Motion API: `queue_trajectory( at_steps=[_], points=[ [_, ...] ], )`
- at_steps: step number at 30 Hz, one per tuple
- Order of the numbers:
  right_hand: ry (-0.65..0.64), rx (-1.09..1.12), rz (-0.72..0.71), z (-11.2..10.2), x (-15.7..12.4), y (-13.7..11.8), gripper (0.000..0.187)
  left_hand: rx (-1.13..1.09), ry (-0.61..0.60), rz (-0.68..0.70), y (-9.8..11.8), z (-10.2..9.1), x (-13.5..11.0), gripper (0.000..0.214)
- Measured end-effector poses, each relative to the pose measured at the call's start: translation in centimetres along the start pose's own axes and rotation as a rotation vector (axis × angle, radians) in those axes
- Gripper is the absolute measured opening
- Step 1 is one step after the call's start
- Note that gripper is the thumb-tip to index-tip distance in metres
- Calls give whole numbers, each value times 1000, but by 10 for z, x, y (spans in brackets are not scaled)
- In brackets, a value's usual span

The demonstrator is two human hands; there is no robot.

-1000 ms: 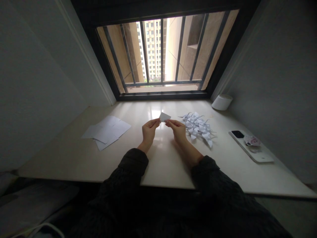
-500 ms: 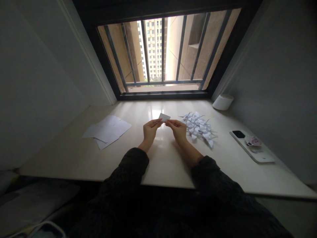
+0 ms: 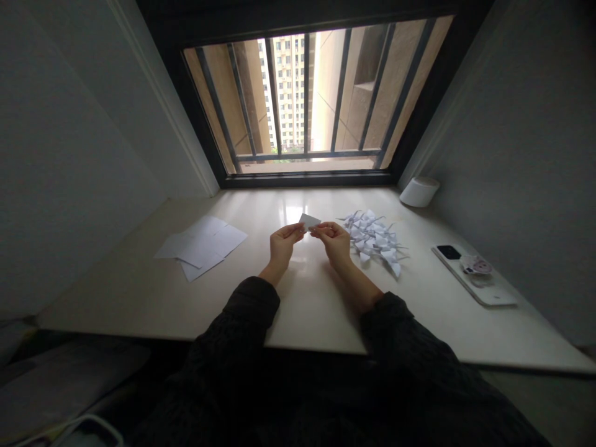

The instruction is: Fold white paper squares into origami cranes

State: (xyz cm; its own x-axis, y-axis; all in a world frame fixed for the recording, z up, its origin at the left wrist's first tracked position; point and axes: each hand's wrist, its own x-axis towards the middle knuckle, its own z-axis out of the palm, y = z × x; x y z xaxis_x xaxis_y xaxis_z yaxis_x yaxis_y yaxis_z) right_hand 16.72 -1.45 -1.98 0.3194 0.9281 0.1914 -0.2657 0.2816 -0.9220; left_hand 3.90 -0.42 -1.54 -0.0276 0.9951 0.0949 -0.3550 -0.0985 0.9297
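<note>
A small folded piece of paper [image 3: 310,220] is held up above the middle of the table, pinched from both sides. My left hand [image 3: 283,243] is closed on its left lower edge, thumb and fingers together. On the opposite edge, my right hand [image 3: 335,241] grips the same paper with its fingertips. The fingertips of both hands nearly meet below it. Just right of my right hand lies a heap of folded paper cranes [image 3: 375,239], several of them with thin pointed ends sticking out.
White sheets of paper [image 3: 212,242] lie overlapping on the left of the pale table [image 3: 139,298]. At the right rests a phone [image 3: 484,282] with a round grip on its back. A white cylindrical object [image 3: 419,192] stands in the far right corner by the barred window [image 3: 307,180].
Almost nothing differs. The folded paper and the fingertips have shifted very slightly; both hands keep their hold on it.
</note>
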Motion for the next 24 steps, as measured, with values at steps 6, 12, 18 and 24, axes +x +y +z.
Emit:
queue_trajectory(
  at_steps=[6, 12, 18, 24],
  points=[
    [17, -14, 31, -1, 1, 2, 30, 70, -38, 69, 1, 0, -2, 40],
    [25, 2, 34, -2, 2, 3, 29, 141, -126, 204, 7, 4, -8, 36],
    [-5, 32, 24, -2, 1, 4, 27, 183, -79, 180, 5, 1, -5, 30],
    [-21, 101, 92, -4, 4, 8, 28, 95, -51, 36, 1, -2, -1, 37]
  ],
)
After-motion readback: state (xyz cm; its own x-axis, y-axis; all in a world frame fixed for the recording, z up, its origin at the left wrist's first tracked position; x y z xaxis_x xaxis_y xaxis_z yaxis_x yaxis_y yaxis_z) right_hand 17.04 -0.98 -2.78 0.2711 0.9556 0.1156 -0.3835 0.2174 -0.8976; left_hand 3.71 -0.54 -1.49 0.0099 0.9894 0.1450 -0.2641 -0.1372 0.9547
